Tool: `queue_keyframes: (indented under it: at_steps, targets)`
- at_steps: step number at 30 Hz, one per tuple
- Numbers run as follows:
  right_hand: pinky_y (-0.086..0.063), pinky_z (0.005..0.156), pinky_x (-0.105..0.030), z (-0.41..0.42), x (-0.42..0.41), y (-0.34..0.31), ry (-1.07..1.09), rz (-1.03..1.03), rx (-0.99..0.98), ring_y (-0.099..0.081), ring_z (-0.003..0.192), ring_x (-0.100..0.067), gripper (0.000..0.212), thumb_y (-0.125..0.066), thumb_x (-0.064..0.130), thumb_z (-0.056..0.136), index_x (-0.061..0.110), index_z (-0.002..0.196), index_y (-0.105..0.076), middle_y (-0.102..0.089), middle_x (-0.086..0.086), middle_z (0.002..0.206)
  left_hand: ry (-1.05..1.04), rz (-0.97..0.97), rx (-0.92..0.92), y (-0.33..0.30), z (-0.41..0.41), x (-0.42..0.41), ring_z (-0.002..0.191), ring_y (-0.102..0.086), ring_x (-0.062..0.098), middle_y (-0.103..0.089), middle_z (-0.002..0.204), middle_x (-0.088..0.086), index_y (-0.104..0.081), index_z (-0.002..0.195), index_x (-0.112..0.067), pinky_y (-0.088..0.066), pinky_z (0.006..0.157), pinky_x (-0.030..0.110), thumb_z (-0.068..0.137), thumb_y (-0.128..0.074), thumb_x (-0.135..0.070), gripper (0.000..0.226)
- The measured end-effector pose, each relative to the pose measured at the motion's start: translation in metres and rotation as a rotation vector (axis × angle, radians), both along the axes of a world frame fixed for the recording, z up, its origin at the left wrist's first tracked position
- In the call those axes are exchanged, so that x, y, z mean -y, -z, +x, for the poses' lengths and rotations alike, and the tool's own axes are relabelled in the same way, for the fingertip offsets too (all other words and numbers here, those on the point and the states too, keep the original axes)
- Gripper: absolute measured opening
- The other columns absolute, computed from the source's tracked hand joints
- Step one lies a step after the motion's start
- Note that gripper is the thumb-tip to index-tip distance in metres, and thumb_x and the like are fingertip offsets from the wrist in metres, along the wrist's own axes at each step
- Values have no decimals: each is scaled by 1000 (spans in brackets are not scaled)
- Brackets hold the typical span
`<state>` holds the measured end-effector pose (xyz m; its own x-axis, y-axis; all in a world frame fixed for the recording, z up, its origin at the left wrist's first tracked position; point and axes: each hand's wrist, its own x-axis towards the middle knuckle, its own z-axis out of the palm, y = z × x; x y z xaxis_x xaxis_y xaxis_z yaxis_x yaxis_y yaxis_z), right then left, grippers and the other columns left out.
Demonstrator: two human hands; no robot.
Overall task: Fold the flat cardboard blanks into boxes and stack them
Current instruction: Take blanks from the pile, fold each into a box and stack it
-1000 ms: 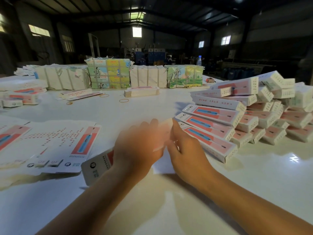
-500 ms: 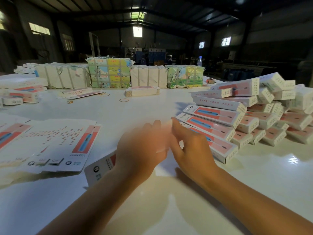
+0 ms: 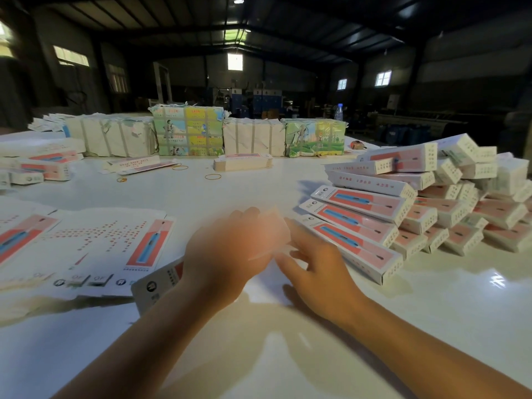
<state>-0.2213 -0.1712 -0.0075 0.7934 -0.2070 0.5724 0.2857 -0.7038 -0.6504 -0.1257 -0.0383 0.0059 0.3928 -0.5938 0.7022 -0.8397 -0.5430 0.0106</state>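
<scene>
A partly folded box (image 3: 161, 286) is held low at the middle of the view, above the white counter (image 3: 431, 312). Its printed end sticks out at 8 o'clock from the left hand (image 3: 230, 254), and a blurred flap of it shows above the knuckles. The left hand is smeared by motion, so whether its grip is curled round the box or only laid against it cannot be told. The right hand (image 3: 319, 269) is seen at 3 o'clock from the left hand, its fingers spread and pointing toward the flap; whether they touch the card cannot be told.

At 2 o'clock from the hands, a heap of finished boxes (image 3: 431, 197) is stacked in slanting rows, the nearest box lying just beside the right hand. At 9 o'clock, flat blanks (image 3: 109, 243) are spread on the counter, printed side up.

At 12 o'clock, along the far edge of the counter, wrapped bundles (image 3: 187, 131) are lined up, some with coloured pictures, some plain. A small pile of flat card (image 3: 243, 162) and several rubber bands (image 3: 213, 177) lie in front of them. A plastic bottle (image 3: 339, 112) stands behind the bundles at 1 o'clock. More boxes (image 3: 43, 168) are placed at 10 o'clock.
</scene>
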Motion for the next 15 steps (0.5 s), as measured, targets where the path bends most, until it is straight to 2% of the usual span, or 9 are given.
queue_keyframes:
  at_steps: [2, 4, 6, 7, 8, 9, 11, 13, 15]
  targets:
    - [-49, 89, -24, 4, 5, 5, 4, -9, -30, -56, 106, -2, 37, -54, 22, 91, 36, 125, -53, -62, 17, 117, 22, -9, -92, 2, 4, -2, 97, -57, 26, -59, 112, 3, -46, 129, -16, -48, 83, 39, 80, -61, -49, 61]
    - [-44, 100, -27, 5, 9, 6, 2, 15, -74, -47, 120, 2, 56, -59, 22, 90, 37, 140, -38, -49, 18, 136, 44, 2, -120, 3, 9, -4, 105, -52, 22, -54, 120, -1, -40, 134, -21, -44, 89, 36, 80, -55, -52, 64]
    - [-25, 111, -15, 4, 14, 5, -20, -160, -77, -21, 137, 7, 80, -64, 25, 88, 41, 146, -11, -18, 20, 154, 55, 74, -143, 5, 11, -5, 108, -52, 21, -53, 125, -2, -38, 136, -23, -44, 90, 36, 79, -54, -54, 67]
    - [-16, 110, -8, 4, 15, 3, -45, -287, -70, -11, 139, 10, 83, -64, 28, 88, 40, 146, -6, -8, 19, 157, 64, 110, -164, 6, 12, -6, 110, -53, 20, -53, 126, -3, -39, 137, -24, -44, 90, 36, 78, -56, -55, 69]
    - [-13, 109, -6, 4, 15, 1, -67, -407, -60, -11, 140, 6, 78, -62, 29, 89, 37, 146, -10, -8, 15, 158, 71, 132, -187, 8, 13, -8, 110, -53, 18, -54, 127, -4, -40, 137, -25, -44, 89, 35, 77, -59, -55, 70]
    - [-19, 111, -13, 3, 16, -2, -73, -497, -57, -21, 140, -5, 71, -61, 29, 90, 30, 147, -20, -19, 7, 157, 77, 140, -190, 10, 14, -9, 110, -54, 17, -55, 126, -5, -42, 136, -25, -44, 88, 34, 75, -61, -55, 70]
    - [-41, 101, -38, 2, 19, -6, -14, -666, -22, -46, 124, -29, 58, -63, 27, 88, 13, 141, -42, -46, -11, 142, 83, 172, -129, 10, 15, -9, 110, -56, 19, -57, 126, -2, -42, 136, -24, -41, 93, 33, 74, -63, -57, 73]
    - [-50, 81, -44, 2, 31, -20, 128, -857, 36, -55, 106, -34, 51, -66, 23, 86, 7, 132, -52, -56, -15, 125, 16, 166, 40, 7, 20, -4, 106, -60, 33, -60, 123, 10, -44, 132, -16, -41, 94, 49, 72, -57, -62, 77]
    - [-49, 77, -44, 2, 59, -54, 275, -867, 80, -52, 101, -30, 43, -67, 24, 85, 11, 124, -56, -59, -11, 115, 6, -4, 136, 4, 23, 2, 97, -61, 45, -62, 116, 19, -48, 124, -11, -44, 84, 60, 78, -40, -68, 73]
